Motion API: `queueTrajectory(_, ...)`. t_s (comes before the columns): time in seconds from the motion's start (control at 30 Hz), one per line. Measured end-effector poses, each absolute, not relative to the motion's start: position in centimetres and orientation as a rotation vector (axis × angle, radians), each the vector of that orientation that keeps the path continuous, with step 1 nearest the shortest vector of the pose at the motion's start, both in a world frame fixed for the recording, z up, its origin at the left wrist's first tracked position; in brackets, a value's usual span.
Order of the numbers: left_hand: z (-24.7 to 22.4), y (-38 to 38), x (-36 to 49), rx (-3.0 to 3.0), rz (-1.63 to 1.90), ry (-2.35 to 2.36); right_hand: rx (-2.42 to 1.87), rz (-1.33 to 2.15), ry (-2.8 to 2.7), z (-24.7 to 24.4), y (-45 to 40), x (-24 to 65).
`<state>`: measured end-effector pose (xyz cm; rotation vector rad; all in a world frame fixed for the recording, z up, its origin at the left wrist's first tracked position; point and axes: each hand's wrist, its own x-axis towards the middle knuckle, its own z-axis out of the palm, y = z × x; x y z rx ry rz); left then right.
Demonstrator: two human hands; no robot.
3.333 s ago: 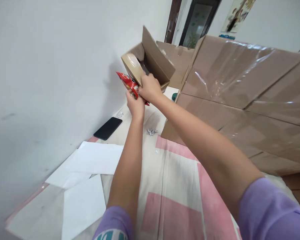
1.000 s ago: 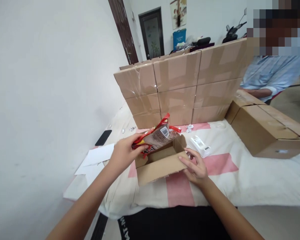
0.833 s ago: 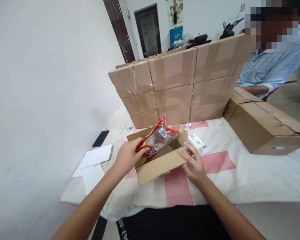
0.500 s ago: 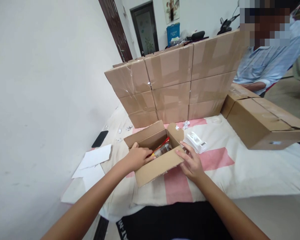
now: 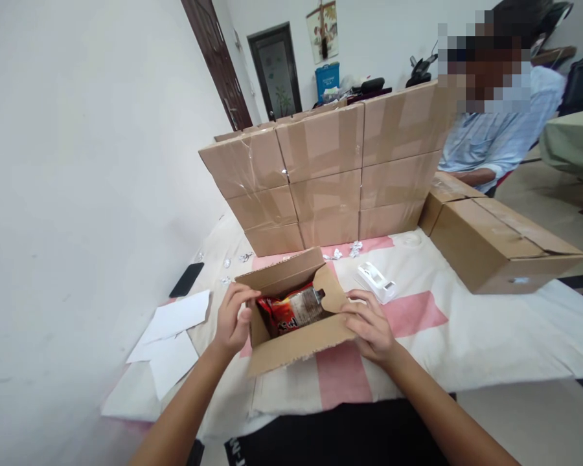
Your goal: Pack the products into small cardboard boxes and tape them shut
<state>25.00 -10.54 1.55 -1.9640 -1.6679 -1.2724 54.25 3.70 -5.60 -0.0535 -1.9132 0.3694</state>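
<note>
A small cardboard box (image 5: 296, 349) stands on the cloth-covered table with its flaps up. Inside lies a red and brown printed food packet (image 5: 296, 309), its lower edge hidden by the near flap. At the box's left end, my left hand (image 5: 234, 317) is closed on the edge, fingers reaching over the top. My right hand (image 5: 373, 329) grips the right end, with its fingers against the end flap (image 5: 331, 289). Just beyond my right hand sits a white plastic object (image 5: 376, 281), perhaps a tape dispenser.
Behind the box rises a wall of taped cartons (image 5: 325, 175). A larger carton (image 5: 500, 243) stands at the right, near a seated person (image 5: 500, 142). White paper sheets (image 5: 175, 330), a black phone (image 5: 186, 279) and crumpled foil scraps (image 5: 355, 249) lie on the table (image 5: 486, 336).
My left hand has come out of the box and moved to its left end. The packet now lies flat and shows more fully. My right hand stays at the right end.
</note>
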Motion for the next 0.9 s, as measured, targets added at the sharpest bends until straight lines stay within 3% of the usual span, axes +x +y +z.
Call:
queueTrajectory(0.17, 2.0, -9.3, 25.7, -1.892, -1.011, -1.849, -0.218, 0.532, -1.761, -3.8, 2.3, 53.1)
queueTrajectory(0.37, 3.8, -9.3, 23.6, -2.187, -1.277, -2.407, -0.685, 0.795, -1.771, -4.8, 2.4, 51.9)
queueTrajectory(0.67, 6.1, -11.1, 25.2, -2.392, -0.928, -2.295, -0.840, 0.912, -1.470, -3.7, 2.9, 50.4)
queueTrajectory(0.9, 3.6, -10.4, 29.3, -2.236, -0.320, -2.152, -0.924, 1.005, -1.517, -2.5, 2.1, 49.7)
